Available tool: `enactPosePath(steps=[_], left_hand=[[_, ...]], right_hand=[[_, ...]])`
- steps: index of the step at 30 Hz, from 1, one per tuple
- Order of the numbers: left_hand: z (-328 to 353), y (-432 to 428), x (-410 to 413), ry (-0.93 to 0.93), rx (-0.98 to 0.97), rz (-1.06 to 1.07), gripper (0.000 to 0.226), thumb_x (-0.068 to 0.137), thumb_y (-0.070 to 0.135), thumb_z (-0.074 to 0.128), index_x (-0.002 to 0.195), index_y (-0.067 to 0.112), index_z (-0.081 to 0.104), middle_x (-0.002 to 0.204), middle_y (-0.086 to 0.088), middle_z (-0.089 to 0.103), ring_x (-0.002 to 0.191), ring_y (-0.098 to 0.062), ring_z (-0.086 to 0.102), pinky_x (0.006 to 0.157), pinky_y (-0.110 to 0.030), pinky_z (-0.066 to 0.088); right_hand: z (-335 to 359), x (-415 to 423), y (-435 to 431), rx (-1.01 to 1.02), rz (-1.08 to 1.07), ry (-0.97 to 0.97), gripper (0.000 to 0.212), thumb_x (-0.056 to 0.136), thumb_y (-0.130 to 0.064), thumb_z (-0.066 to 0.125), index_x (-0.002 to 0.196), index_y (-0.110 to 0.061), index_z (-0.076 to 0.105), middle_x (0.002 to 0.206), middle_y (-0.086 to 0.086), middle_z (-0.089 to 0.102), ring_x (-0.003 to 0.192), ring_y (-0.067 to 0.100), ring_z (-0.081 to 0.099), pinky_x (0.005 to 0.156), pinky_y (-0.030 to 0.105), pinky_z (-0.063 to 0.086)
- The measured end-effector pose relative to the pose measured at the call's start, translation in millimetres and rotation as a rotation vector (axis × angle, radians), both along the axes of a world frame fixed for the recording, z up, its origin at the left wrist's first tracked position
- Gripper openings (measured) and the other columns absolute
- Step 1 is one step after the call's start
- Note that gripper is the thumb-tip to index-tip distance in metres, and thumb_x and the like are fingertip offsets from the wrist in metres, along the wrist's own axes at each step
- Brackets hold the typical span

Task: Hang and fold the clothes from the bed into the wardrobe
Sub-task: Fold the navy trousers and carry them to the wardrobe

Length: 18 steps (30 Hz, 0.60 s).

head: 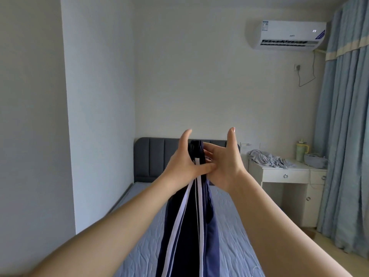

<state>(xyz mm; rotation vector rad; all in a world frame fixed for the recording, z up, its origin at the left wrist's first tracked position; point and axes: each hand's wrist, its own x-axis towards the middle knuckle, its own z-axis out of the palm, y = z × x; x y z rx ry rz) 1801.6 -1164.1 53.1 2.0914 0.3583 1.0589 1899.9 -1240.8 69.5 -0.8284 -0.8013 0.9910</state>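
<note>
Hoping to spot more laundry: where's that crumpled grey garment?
In the head view the crumpled grey garment lies on the right, on the white desk beside the bed's grey headboard, just left of the green tumbler.

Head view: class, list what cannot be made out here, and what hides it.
All in the head view:
Garment: lower end cut by bottom edge; kind unclear, bunched.
Right hand: grip hidden behind garment and left hand.
Air conditioner label: too small.
Wardrobe: outside the view.
</note>
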Motion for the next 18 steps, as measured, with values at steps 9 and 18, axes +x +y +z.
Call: enactPosePath(steps=[9,18], left_hand=[[29,22,-25,-0.428,-0.269,-0.027,0.039,0.077,-0.007,0.053,0.087,0.031,0.054,0.085,0.005,0.058,0.071,-0.006,0.054,0.065,-0.018,0.045],[54,36,-64,-0.115,-0.156,-0.272,0.044,0.062,0.005,0.079,0.086,0.021,0.046,0.075,0.007,0.056,0.061,-0.002,0.058,0.057,-0.018,0.050]], right_hand=[[-2,2,6,0.080,-0.486,-0.564,0.034,0.084,-0.011,0.065,0.112,-0.029,0.057,0.121,0.001,0.055,0.106,0.019,0.057,0.088,0.028,0.050],[13,0,-2,0.293,-0.511,-0.860,0.047,0.066,-0.019,0.082,0.093,-0.048,0.056,0.089,-0.026,0.062,0.084,-0.007,0.060,0.069,0.013,0.051]])
